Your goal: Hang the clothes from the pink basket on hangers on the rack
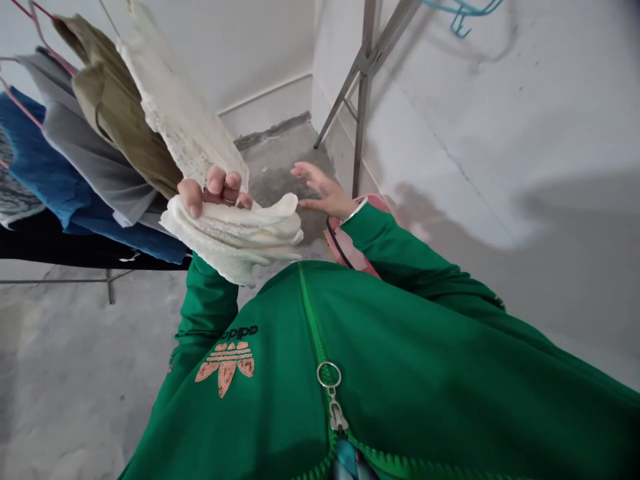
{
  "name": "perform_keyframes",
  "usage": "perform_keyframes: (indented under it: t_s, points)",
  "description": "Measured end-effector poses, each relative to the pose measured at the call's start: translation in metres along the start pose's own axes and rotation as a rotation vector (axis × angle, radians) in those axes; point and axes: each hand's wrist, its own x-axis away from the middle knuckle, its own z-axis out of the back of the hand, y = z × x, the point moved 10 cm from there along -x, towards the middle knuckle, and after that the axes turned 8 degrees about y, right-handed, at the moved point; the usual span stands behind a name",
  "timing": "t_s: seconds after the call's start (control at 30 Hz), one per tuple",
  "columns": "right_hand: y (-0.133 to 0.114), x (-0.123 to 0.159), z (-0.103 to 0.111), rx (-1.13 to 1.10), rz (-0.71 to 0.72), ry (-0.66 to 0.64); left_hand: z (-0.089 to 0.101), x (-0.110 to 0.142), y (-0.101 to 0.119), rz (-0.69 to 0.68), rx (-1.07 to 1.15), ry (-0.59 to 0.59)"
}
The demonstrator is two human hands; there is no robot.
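My left hand (217, 190) is closed on a white cloth (240, 233), its fingers curled over the top edge. The cloth hangs over the hand in several thick folded layers. Behind those fingers, a long off-white strip of cloth (185, 107) slants up toward the top left; whether it is one piece with the folded part, I cannot tell. Just right of the folds is my right hand (325, 190), fingers stretched out and apart, with nothing in it. A small gap separates it from the cloth.
Clothes on hangers fill the left: an olive garment (110, 100), a grey one (95, 140) and a blue one (65, 173). A metal stand (365, 73) leans by the wall. Blue hangers (463, 13) hang top right. Something pink (355, 247) sits under my right forearm.
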Motion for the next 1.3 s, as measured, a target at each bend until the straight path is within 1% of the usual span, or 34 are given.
perform_keyframes:
  t_s: [0.07,0.1,0.13,0.17,0.2,0.23,0.33,0.4,0.43,0.5,0.6,0.67,0.7,0.77,0.83,0.9,0.97,1.03,1.1,1.2,1.27,1.3]
  points:
    - [0.014,0.008,-0.034,-0.112,-0.059,-0.312,-0.007,0.002,-0.006,0.048,0.022,-0.077]
    - [0.016,0.018,-0.051,-0.177,-0.079,-0.451,-0.010,0.004,-0.007,0.065,0.026,-0.104]
    - [0.015,0.028,-0.064,-0.236,-0.090,-0.558,-0.011,0.006,-0.007,0.073,0.024,-0.117]
    - [0.013,0.038,-0.075,-0.283,-0.094,-0.628,-0.011,0.007,-0.006,0.075,0.016,-0.119]
    - [0.011,0.047,-0.083,-0.312,-0.096,-0.662,-0.010,0.009,-0.004,0.072,0.004,-0.112]
    - [0.011,0.055,-0.089,-0.323,-0.103,-0.665,-0.009,0.010,-0.002,0.067,-0.009,-0.097]
    - [0.020,0.069,-0.101,-0.278,-0.164,-0.566,-0.001,0.014,0.002,0.061,-0.023,-0.072]
    - [0.022,0.070,-0.099,-0.236,-0.175,-0.452,0.005,0.016,0.003,0.060,-0.043,-0.074]
    - [0.019,0.067,-0.094,-0.224,-0.159,-0.381,0.009,0.017,0.004,0.054,-0.065,-0.071]
    - [0.009,0.056,-0.073,-0.206,-0.103,-0.204,0.018,0.020,0.006,0.031,-0.115,-0.057]
    - [-0.005,0.040,-0.020,-0.140,-0.058,0.144,0.033,0.029,0.013,-0.035,-0.145,-0.011]
    - [-0.010,0.036,0.009,-0.117,-0.076,0.318,0.046,0.037,0.009,-0.014,-0.200,0.013]
    - [-0.011,0.035,0.018,-0.124,-0.095,0.365,0.054,0.041,0.002,0.027,-0.246,0.025]
    - [-0.011,0.033,0.026,-0.167,-0.136,0.389,0.074,0.051,-0.018,0.148,-0.360,0.064]
    - [-0.012,0.031,0.025,-0.219,-0.171,0.363,0.097,0.062,-0.039,0.260,-0.449,0.148]
    - [-0.013,0.030,0.021,-0.261,-0.198,0.312,0.115,0.075,-0.059,0.349,-0.505,0.222]
    - [-0.015,0.029,0.017,-0.278,-0.218,0.251,0.123,0.085,-0.074,0.397,-0.531,0.259]
    - [-0.017,0.028,0.017,-0.271,-0.231,0.202,0.124,0.094,-0.086,0.442,-0.539,0.241]
    - [-0.017,0.028,0.020,-0.267,-0.250,0.159,0.117,0.103,-0.099,0.514,-0.515,0.159]
    - [-0.017,0.029,0.025,-0.300,-0.296,0.120,0.097,0.116,-0.113,0.601,-0.527,-0.075]
    - [-0.020,0.030,0.025,-0.349,-0.330,0.097,0.084,0.120,-0.117,0.574,-0.660,-0.221]
    - [-0.022,0.031,0.023,-0.376,-0.348,0.081,0.079,0.118,-0.117,0.528,-0.760,-0.268]
